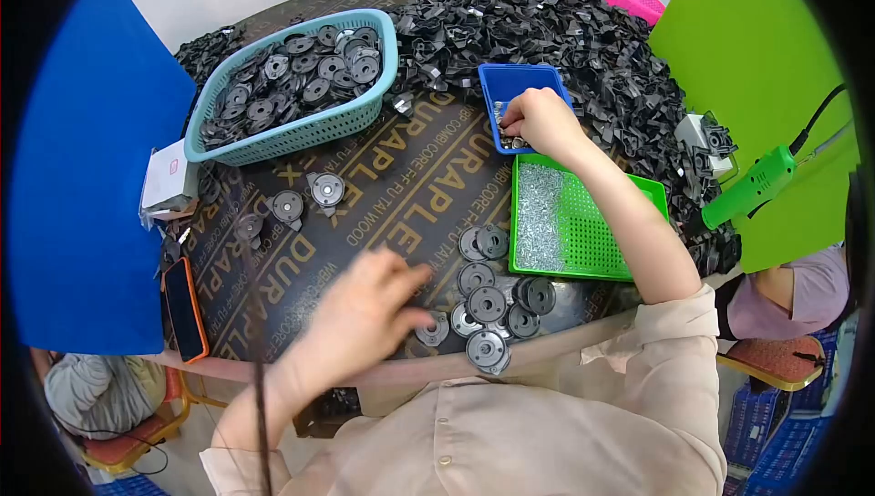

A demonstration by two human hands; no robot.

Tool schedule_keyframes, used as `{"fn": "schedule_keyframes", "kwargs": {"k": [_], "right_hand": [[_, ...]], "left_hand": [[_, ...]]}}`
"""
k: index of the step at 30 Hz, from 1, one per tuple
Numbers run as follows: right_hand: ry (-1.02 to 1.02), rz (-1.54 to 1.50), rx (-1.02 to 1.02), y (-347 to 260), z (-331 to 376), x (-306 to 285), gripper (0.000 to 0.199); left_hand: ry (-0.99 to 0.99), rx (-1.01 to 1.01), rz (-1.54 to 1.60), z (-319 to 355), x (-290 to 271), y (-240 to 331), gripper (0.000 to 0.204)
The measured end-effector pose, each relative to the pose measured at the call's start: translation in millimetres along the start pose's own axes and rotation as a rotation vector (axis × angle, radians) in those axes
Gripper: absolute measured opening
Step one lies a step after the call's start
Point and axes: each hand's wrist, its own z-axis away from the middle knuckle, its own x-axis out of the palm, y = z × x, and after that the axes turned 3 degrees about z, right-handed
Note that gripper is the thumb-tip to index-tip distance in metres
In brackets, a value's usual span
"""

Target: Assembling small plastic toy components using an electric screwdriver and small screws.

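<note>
My right hand (pixel 545 122) reaches into a small blue bin (pixel 524 77) of small metal parts (pixel 513 142). Its fingers are pinched together there; what lies between the fingertips is hidden. Smeared a little by motion, my left hand (pixel 365 309) hovers over the table with thumb and fingers apart and nothing visible in it. Just past its thumb lies a round dark disc (pixel 432 328), beside a loose group of similar black discs (pixel 486 304) near the table's front edge. Three more discs (pixel 287 208) with small tabs sit in a row farther left.
A teal basket (pixel 292 136) full of discs stands at the far left. A green tray (pixel 592 222) holds many small silvery pieces. Black plastic parts (pixel 547 26) are heaped along the back. An orange-edged phone (pixel 186 309), a white box (pixel 169 179) and a green power screwdriver (pixel 752 188) flank the table.
</note>
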Motion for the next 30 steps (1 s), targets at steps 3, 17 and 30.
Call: {"fn": "schedule_keyframes", "kwargs": {"k": [3, 17, 30], "right_hand": [[0.139, 0.036, -0.090, 2, 0, 1, 0.015], [0.231, -0.062, 0.083, 2, 4, -18, 0.018], [0.442, -0.208, -0.487, -76, 121, -14, 0.023]], "left_hand": [[-0.112, -0.021, 0.099, 12, 17, 11, 0.044], [0.136, -0.548, 1.165, -74, -4, -3, 0.033], [0.061, -0.639, 1.773, -70, 39, 6, 0.026]]}}
